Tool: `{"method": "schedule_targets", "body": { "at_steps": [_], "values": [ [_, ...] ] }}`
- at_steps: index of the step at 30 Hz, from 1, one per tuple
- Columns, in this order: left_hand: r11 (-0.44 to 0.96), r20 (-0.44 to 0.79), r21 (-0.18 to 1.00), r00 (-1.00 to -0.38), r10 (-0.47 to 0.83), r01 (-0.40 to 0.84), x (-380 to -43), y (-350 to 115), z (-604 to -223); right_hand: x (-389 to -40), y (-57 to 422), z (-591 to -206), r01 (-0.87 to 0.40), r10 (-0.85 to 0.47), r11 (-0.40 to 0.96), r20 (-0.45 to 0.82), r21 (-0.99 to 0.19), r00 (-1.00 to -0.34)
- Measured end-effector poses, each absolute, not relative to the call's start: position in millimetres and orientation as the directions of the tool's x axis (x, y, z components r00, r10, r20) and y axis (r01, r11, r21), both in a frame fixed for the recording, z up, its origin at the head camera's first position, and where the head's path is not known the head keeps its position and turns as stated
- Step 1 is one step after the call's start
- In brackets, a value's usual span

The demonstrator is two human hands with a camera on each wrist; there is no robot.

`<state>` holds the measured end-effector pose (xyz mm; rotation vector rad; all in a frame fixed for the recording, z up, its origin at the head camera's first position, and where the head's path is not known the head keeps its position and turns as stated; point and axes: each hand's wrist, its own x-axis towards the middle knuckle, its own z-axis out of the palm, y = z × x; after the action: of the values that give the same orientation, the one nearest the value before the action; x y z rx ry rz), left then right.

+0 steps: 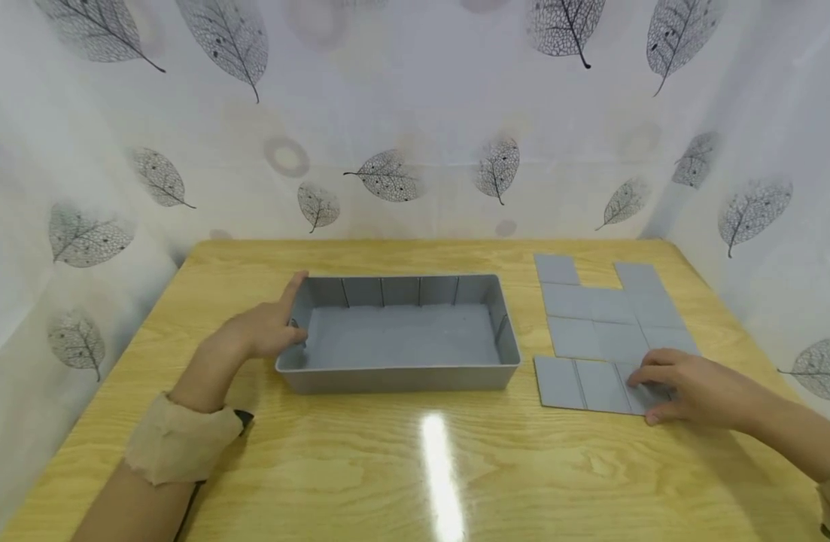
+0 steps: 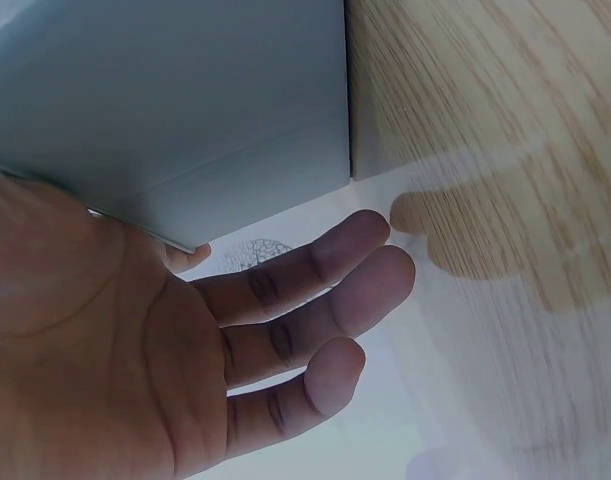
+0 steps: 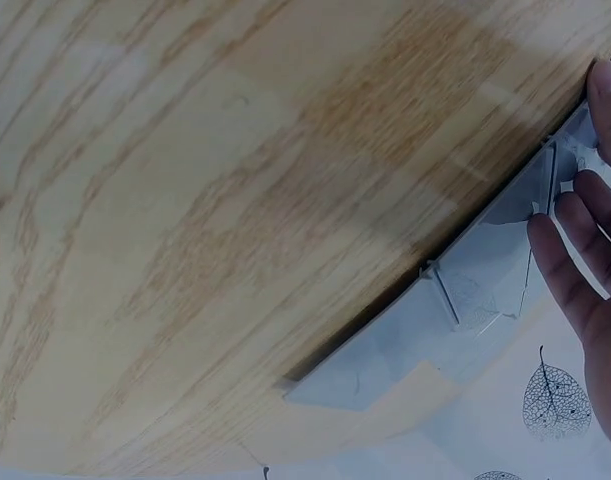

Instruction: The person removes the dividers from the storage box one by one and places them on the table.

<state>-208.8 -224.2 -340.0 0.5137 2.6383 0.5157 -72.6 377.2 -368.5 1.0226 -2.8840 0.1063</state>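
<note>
A long grey open-topped box [image 1: 401,379] stands on the table, with thin upright ribs along its inner walls. My left hand [image 1: 269,327] holds its left end, thumb over the rim to the inside and index finger at the far left corner. The other three fingers [image 2: 365,290] stick out past the box wall [image 2: 215,110]. On the right lies a flat grey strip [image 1: 560,380] with raised ridges. My right hand [image 1: 692,388] grips its right part, thumb at the near edge and fingertips on the top and far side. The strip's right end is partly hidden by the hand.
Several flat grey panels [image 1: 577,335] lie side by side behind the ridged strip. Wooden table [image 1: 333,459] surface runs in front of the box, with a bright reflection. White leaf-patterned cloth [image 1: 421,113] hangs behind and on both sides.
</note>
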Motion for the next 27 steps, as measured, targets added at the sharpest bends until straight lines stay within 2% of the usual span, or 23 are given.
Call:
{"method": "schedule_targets", "body": {
  "at_steps": [15, 23, 27],
  "values": [
    [0.866, -0.298, 0.411, -0.855, 0.424, 0.286, -204.1, -224.8, -337.7, -78.1, 380.1, -365.0, -0.614, -0.612, 0.789, 0.059, -0.017, -0.789],
    [0.877, -0.312, 0.397, -0.858, 0.407, 0.271, -198.9, -230.1, -335.7, -86.8, 377.7, -363.6, -0.628, -0.626, 0.778, 0.058, -0.01, -0.778],
    [0.873, -0.309, 0.383, -0.848, 0.429, 0.302, -197.9, -232.7, -331.0, -89.3, 377.6, -360.8, -0.631, -0.63, 0.776, 0.054, -0.007, -0.775]
  ]
}}
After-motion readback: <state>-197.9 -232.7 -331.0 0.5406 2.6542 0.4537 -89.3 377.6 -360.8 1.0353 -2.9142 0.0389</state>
